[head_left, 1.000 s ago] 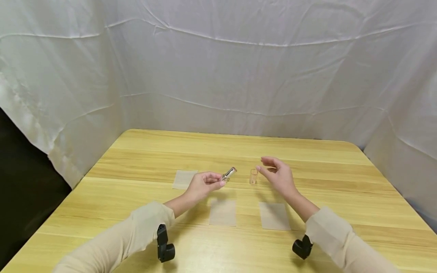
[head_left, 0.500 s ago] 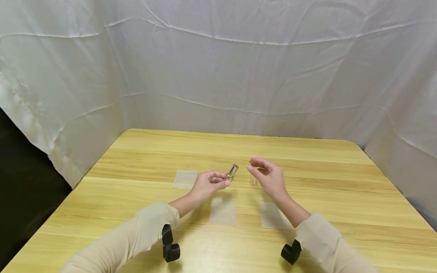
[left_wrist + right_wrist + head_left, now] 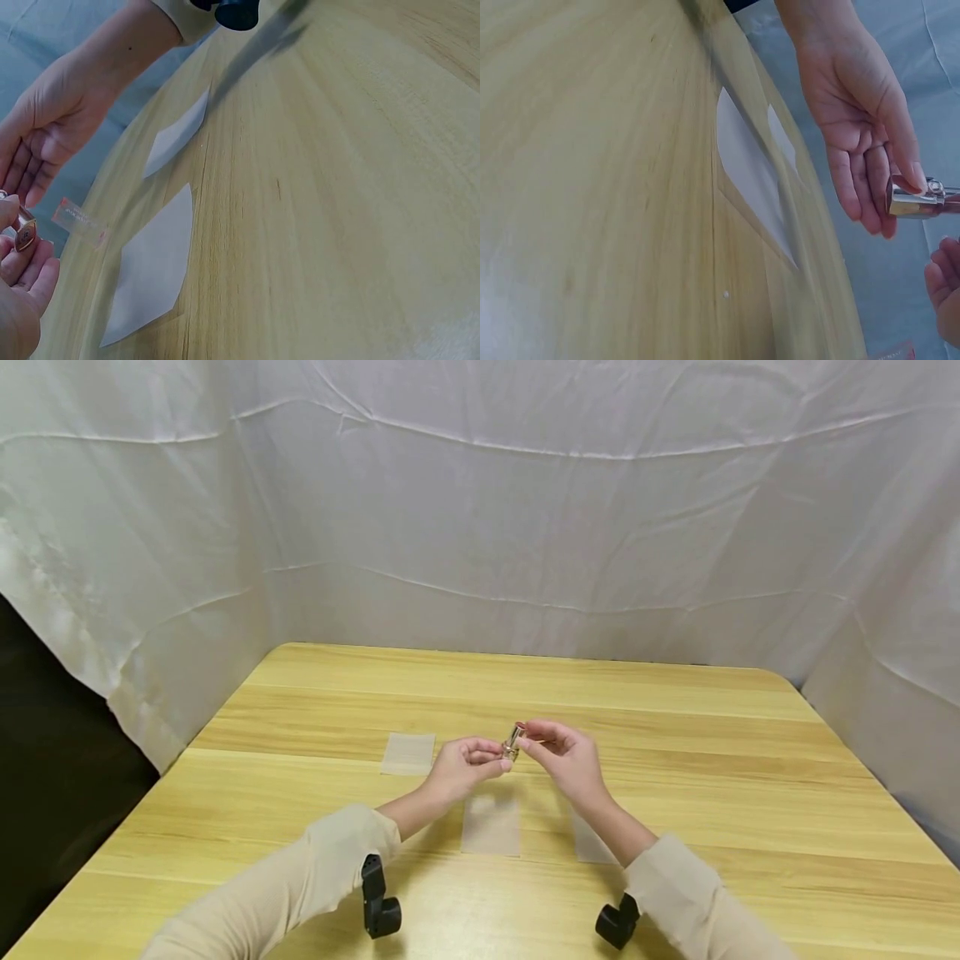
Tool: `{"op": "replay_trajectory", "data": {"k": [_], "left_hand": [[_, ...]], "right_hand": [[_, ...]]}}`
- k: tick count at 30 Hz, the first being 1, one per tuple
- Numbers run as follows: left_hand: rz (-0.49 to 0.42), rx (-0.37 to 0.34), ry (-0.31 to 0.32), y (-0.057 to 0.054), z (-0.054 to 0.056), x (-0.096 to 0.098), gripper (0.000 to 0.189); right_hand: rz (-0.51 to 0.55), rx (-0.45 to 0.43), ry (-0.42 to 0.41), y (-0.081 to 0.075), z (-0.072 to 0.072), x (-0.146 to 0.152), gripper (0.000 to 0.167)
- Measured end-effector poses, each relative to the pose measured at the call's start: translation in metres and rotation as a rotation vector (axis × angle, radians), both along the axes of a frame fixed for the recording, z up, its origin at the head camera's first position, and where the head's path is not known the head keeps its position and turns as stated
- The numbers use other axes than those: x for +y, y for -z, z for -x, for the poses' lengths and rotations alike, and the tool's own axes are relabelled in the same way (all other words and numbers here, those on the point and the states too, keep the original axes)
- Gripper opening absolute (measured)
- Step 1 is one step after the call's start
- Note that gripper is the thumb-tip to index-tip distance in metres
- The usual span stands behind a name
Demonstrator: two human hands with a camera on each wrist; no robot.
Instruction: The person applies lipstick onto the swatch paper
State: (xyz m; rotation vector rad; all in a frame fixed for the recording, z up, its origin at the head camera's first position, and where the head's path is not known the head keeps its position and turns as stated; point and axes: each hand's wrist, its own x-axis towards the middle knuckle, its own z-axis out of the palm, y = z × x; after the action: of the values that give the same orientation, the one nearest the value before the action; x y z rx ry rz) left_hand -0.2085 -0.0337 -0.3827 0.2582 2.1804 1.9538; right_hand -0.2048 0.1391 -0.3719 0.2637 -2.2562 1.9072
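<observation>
Above the middle of the table, my left hand (image 3: 456,775) pinches a small metallic lipstick (image 3: 513,742) by its base, tilted with its reddish end up and to the right. My right hand (image 3: 573,764) reaches in from the other side, thumb and forefinger closing on the lipstick's upper end. In the left wrist view the lipstick's shiny base (image 3: 25,235) faces the camera. A clear cap (image 3: 79,223) with a reddish rim stands on the table beyond the hands. The right hand hides that cap in the head view.
Thin pale square sheets lie on the wooden table (image 3: 750,760): one sheet (image 3: 408,753) at the back left, one sheet (image 3: 491,827) in the middle, and one sheet (image 3: 592,839) partly under the right forearm. White cloth (image 3: 525,527) hangs behind the table.
My right hand has moved left from beside the clear cap to the lipstick's upper end. My left hand has shifted slightly right, and the lipstick has tipped more upright.
</observation>
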Motion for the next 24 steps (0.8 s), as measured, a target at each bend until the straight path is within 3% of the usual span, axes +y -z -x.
{"op": "replay_trajectory", "data": {"k": [9,24], "left_hand": [[0.001,-0.015,0.011,0.002,0.001,-0.001,0.026],[0.000,0.019,0.028,0.001,-0.001,0.003,0.028]], "right_hand": [[0.045,-0.044,-0.013,0.001,-0.002,-0.007,0.026],[0.033,-0.104,0.089,-0.007,-0.003,-0.014,0.021]]}}
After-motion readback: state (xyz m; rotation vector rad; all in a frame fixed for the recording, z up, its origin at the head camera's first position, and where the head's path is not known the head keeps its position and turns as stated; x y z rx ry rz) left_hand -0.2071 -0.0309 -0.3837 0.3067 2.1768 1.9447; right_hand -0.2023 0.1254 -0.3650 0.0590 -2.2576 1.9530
